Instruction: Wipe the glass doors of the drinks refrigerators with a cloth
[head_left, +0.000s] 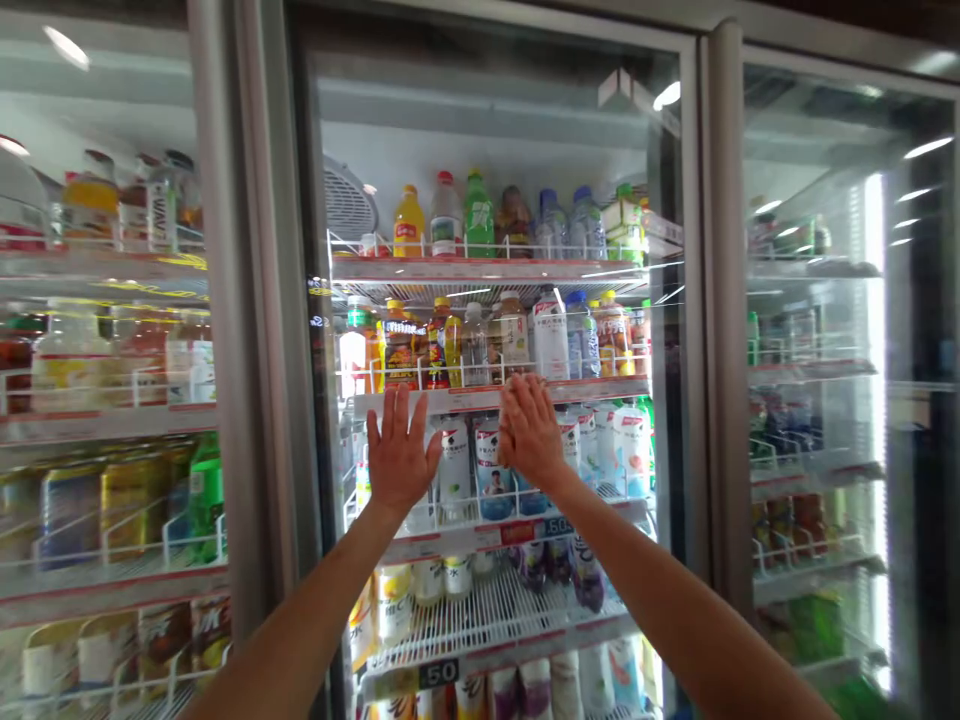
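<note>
My left hand (403,452) is raised palm-forward before a glass door (487,130), fingers outstretched and thumb out to the side. To its right, my right hand (529,432) is held up too, fingers stretched and close to each other. Both hands are empty. Whether the palms press on the glass or hover just short of it, I cannot tell. Behind them, inside the fridge, stand white bottles (454,465) on a wire shelf. One shelf higher are drink bottles with yellow caps (399,345) and a tall white bottle (550,335).
More bottles, among them a green bottle (478,215), line the top shelf. Lower down are purple bottles (586,575) and a price tag (439,673). Metal door frames (259,300) separate this door from a left fridge holding cans (71,512) and a right glass door (817,330).
</note>
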